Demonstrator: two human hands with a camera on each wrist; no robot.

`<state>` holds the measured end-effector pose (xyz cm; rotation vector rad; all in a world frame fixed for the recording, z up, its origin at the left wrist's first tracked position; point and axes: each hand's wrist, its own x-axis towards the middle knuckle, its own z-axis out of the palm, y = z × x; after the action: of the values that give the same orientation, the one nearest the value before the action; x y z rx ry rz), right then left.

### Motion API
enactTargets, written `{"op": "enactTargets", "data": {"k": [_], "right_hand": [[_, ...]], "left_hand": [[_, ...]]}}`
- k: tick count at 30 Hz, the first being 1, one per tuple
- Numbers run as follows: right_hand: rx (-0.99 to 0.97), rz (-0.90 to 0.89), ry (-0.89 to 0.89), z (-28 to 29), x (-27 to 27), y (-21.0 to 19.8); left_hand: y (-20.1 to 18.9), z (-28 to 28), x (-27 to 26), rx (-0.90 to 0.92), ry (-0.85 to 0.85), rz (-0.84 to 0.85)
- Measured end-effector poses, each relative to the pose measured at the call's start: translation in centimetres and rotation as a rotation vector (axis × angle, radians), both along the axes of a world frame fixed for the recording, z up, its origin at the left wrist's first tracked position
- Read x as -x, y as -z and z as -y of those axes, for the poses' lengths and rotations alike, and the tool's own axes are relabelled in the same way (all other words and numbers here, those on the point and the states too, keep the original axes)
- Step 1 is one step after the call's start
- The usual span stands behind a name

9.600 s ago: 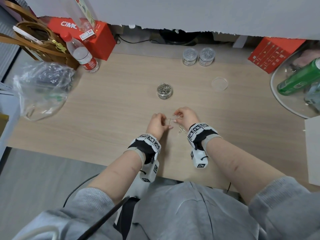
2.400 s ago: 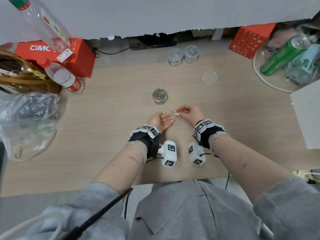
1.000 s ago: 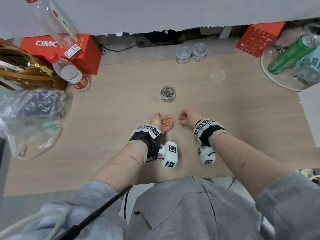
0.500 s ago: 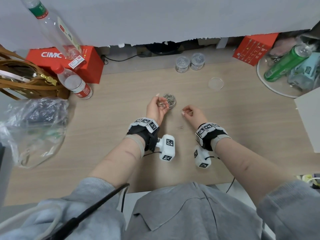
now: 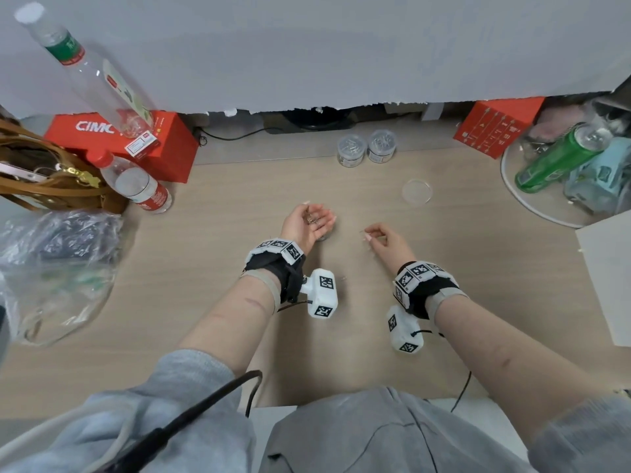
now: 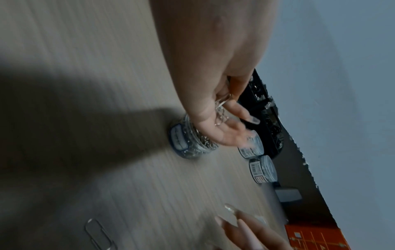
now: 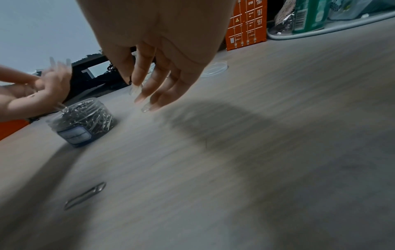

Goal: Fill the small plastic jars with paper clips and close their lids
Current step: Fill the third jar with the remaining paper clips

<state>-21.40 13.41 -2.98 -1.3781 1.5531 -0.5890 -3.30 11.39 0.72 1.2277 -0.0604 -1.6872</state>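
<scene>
Wood-grain surface [image 5: 211, 268]: left hand [image 5: 305, 225], fingers loosely cupped, tips paper clips [image 6: 222, 108] over the brimming jar [image 7: 82, 118]; right hand [image 5: 387, 242] at 3 o'clock pinches one; overflow could scatter clips.

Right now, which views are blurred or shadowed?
Head view: sharp centre, wide-angle bowing at the edges, even light. Left wrist view: dim, motion-smeared, a broad shadow across the desk beside the open jar. Right wrist view: streaked blur; the loose paper clip is smeared, hand shadow on the wood.

Your left hand [image 5: 307, 224] hovers over the open jar [image 7: 82, 121]. The lid [image 5: 417, 191] lies to its right, two closed jars [image 5: 366, 151] behind.
</scene>
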Motion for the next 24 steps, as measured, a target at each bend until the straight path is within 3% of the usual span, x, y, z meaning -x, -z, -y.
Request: {"op": "enactTargets", "data": {"k": [5, 13, 24], "right_hand": [[0.005, 0.037, -0.060, 1.2, 0.2, 0.3], [-0.016, 0.069, -0.138, 2.0, 0.8, 0.1], [-0.083, 0.153, -0.090, 2.7, 2.5, 0.4]], "left_hand": [[-0.5, -0.2, -0.2, 0.035, 0.053, 0.044], [-0.6, -0.1, 0.2, 0.054, -0.009, 0.115], [0.2, -0.4, 1.6, 0.131, 0.008, 0.379]]}}
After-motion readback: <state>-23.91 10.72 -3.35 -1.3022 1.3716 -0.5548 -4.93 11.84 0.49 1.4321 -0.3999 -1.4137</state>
